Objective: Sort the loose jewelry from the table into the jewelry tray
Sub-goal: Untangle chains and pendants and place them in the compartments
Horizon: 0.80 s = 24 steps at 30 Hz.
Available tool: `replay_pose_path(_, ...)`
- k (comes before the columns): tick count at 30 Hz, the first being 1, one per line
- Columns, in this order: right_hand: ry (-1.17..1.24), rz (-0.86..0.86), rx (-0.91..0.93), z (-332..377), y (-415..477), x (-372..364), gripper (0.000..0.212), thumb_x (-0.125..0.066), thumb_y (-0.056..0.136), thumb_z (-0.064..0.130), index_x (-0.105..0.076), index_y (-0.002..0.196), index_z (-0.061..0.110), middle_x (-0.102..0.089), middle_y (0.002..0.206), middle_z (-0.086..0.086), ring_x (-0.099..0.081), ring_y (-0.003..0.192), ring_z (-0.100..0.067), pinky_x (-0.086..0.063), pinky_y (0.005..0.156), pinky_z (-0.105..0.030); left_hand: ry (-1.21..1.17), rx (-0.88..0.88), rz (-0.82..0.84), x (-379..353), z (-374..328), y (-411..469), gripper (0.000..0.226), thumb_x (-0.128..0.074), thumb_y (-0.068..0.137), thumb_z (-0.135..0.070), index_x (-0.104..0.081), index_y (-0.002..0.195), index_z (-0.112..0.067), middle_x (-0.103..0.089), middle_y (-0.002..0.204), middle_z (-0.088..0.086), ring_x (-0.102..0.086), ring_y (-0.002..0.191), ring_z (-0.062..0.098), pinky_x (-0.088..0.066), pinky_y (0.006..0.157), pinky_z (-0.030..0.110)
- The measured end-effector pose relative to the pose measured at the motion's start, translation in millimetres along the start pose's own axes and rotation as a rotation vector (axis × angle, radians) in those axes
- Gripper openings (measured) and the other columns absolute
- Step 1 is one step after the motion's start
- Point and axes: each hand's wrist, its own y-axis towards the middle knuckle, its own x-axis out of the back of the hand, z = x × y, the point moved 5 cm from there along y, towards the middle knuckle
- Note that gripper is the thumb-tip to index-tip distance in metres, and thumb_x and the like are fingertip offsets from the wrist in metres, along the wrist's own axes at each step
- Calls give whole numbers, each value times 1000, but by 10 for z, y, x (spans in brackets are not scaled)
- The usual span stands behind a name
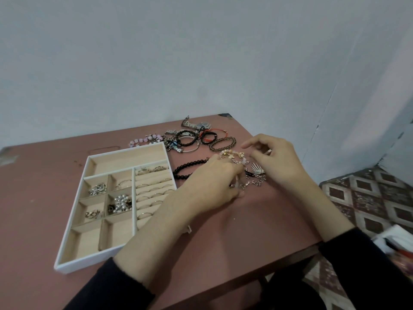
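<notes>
Your left hand (211,186) lies curled over a tangle of thin silver chain (253,182) on the reddish-brown table (44,175), its fingertips closed on the chain's links, while your right hand (276,159) hovers just beside it with fingers loosely spread and bent, touching a gold flower-charm bracelet (232,155). A white shell-shaped pendant (257,170) sits between the two hands. A black beaded bracelet (190,167) lies left of them, partly hidden by your left hand. Farther off rests a heap of loose bracelets (192,139), with a brown beaded bracelet (222,143) at its right and a silver wristwatch (197,125) at the far edge. The white compartmented jewelry tray (73,262) sits at left, already holding rings (152,189), pearls (121,203) and silver pieces (97,189).
</notes>
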Motion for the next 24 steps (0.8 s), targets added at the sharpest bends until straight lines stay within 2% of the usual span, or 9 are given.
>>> replay_pose_path(2, -16, 21, 4, 2, -5, -7, 35, -58, 81, 2, -65, 73, 36, -62, 70, -6, -59, 72, -28, -43, 61, -22, 15, -15, 11, 8, 6, 12, 17, -66, 80, -35, -63, 95, -26, -47, 85, -11, -43, 93, 14, -35, 89, 29)
replay_pose_path(5, -31, 32, 7, 7, -16, -9, 35, -59, 83, 4, -64, 72, 37, -66, 74, -11, -56, 68, -25, -39, 58, -16, -4, -26, 8, 31, -9, 32, 20, -68, 80, -33, -63, 96, -23, -47, 85, -11, -35, 89, 9, -29, 81, 23)
replay_pose_path(7, -39, 30, 10, 9, -23, -7, 36, -60, 83, 5, -63, 71, 38, -66, 75, -12, -54, 66, -20, -39, 58, -15, -30, -34, -3, 39, -18, 44, 24, -70, 77, -33, -59, 94, -21, -50, 86, -10, -38, 87, 9, -28, 76, 23)
replay_pose_path(11, -38, 11, -12, -57, -30, -10, 36, -59, 83, 5, -64, 72, 39, -66, 74, -16, -56, 67, -27, -41, 56, -19, -122, -13, -84, 88, -32, 58, 15, -65, 82, -29, -62, 90, -16, -54, 78, -8, -44, 78, 10, -32, 69, 25)
replay_pose_path(13, -39, 6, -32, -98, -36, -24, 32, -59, 82, 5, -67, 75, 35, -65, 73, -16, -50, 58, -20, -39, 54, -18, -66, -20, -104, 89, -39, 72, 15, -64, 83, -27, -64, 91, -14, -54, 80, -7, -45, 80, 10, -28, 68, 22)
replay_pose_path(16, -50, 8, -48, -126, -36, -39, 27, -59, 82, 4, -69, 79, 29, -64, 71, -15, -46, 57, -13, -37, 53, -18, -13, -14, -64, 44, -24, 103, 16, -67, 80, -29, -65, 90, -16, -43, 74, -14, -40, 82, 10, -32, 71, 24)
replay_pose_path(21, -56, 4, -44, -117, -30, -47, 30, -58, 83, 4, -68, 77, 32, -64, 69, -17, -47, 58, -17, -39, 54, -24, 19, -18, -5, 42, -53, 160, 4, -65, 80, -20, -65, 81, -16, -39, 62, -15, -52, 83, 15, -43, 78, 29)
replay_pose_path(24, -46, -5, -47, -99, -41, -29, 33, -58, 82, 5, -66, 74, 35, -65, 69, -13, -49, 59, -19, -41, 55, -25, -39, 15, -20, 83, -36, 155, 6, -65, 81, -21, -65, 81, -15, -48, 66, -13, -45, 70, 8, -37, 67, 21)
